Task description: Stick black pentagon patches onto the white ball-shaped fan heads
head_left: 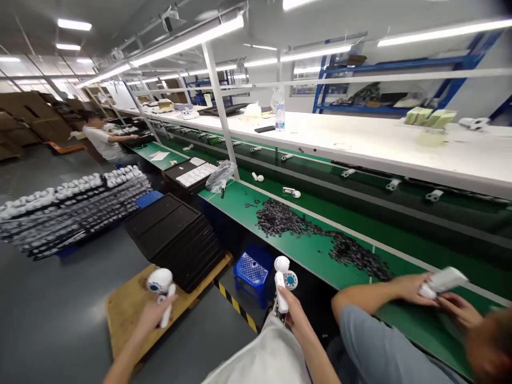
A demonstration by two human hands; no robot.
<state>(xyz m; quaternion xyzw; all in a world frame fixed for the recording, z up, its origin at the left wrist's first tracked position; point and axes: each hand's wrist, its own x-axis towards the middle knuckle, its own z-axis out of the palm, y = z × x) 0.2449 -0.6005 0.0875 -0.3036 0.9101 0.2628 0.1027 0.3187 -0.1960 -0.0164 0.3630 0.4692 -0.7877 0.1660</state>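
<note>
My left hand [153,314] grips a white handheld device [160,280] with a round head and a blue-centred disc, held over the wooden pallet. In my right hand [293,310] is a second white device [281,285], upright, with a round head and a small blue-centred disc at its side. It is in front of the green bench [296,248]. Small black parts [278,217] lie heaped along that bench, beyond my right hand. Neither device touches the bench.
A co-worker's hands [414,289] hold a white device at the right. Black trays [172,229] stand stacked on a wooden pallet [124,314], beside a blue stool [253,271]. White devices fill racks [76,208] at left. Another person [100,138] sits further off.
</note>
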